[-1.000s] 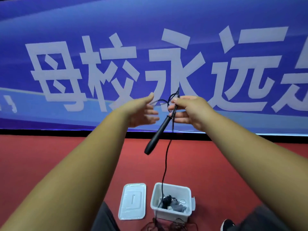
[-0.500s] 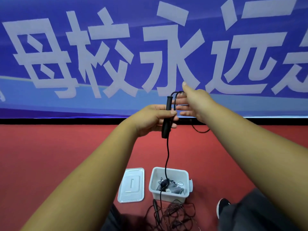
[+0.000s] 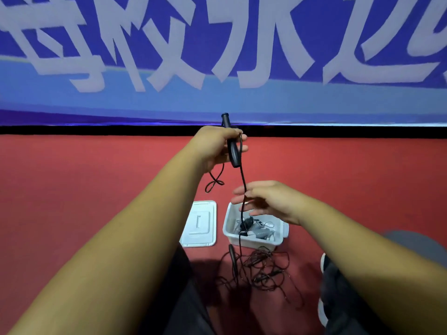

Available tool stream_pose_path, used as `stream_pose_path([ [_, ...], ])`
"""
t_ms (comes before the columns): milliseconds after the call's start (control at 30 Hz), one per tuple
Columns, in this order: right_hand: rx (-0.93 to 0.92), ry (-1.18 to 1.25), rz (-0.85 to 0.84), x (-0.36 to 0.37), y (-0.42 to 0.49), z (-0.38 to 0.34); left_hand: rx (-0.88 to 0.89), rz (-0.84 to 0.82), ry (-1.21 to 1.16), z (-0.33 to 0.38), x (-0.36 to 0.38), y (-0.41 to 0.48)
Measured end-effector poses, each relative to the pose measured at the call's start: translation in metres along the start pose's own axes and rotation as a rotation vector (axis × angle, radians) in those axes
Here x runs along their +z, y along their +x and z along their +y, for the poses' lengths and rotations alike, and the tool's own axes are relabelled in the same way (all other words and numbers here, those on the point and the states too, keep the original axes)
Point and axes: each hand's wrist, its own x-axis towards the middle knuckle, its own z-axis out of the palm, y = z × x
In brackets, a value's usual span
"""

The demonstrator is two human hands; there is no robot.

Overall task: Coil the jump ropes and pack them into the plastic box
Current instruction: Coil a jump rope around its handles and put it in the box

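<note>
Handle is over in the left hand now, grip clamped, held upright. Right hand has dropped down, pinching the rope above the box. Most of it lies tangled on the floor, so coiling is only starting.

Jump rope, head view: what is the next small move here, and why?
Probably the right hand should carry its pinched stretch of rope up to the left hand, which grips the handle upright, to lay a loop there. One small loop already hangs under that hand, while most of the rope lies in a loose tangle on the floor by the plastic box.
</note>
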Motion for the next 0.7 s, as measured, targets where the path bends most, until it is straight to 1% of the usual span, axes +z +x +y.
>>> stream_pose_path([
  [67, -0.006, -0.021, 0.003, -0.004, 0.008, 0.006, 0.005, 0.056, 0.041, -0.012, -0.01, 0.016],
  [133, -0.003, -0.014, 0.065, -0.009, 0.015, 0.01, -0.016, 0.095, 0.118, -0.026, -0.02, 0.032],
  [233, 0.009, 0.117, 0.185, -0.016, 0.026, 0.01, -0.099, 0.066, 0.265, -0.051, -0.027, 0.043],
  [300, 0.013, 0.206, 0.261, -0.022, 0.037, 0.005, -0.148, 0.006, 0.329, -0.072, -0.026, 0.042],
  [367, 0.021, 0.304, 0.334, -0.031, 0.049, -0.002, -0.193, -0.079, 0.303, -0.09, -0.019, 0.039],
  [500, 0.041, 0.641, 0.447, -0.057, 0.061, -0.015, -0.209, -0.229, 0.339, -0.103, 0.003, 0.046],
  [567, 0.03, 0.794, 0.495, -0.071, 0.064, -0.017, -0.247, -0.318, 0.342, -0.108, 0.009, 0.053],
  [633, 0.02, 0.883, 0.533, -0.082, 0.066, -0.016, -0.278, -0.453, 0.373, -0.116, 0.012, 0.058],
  [700, 0.017, 0.928, 0.567, -0.09, 0.068, -0.011, -0.244, -0.546, 0.411, -0.125, 0.014, 0.064],
])
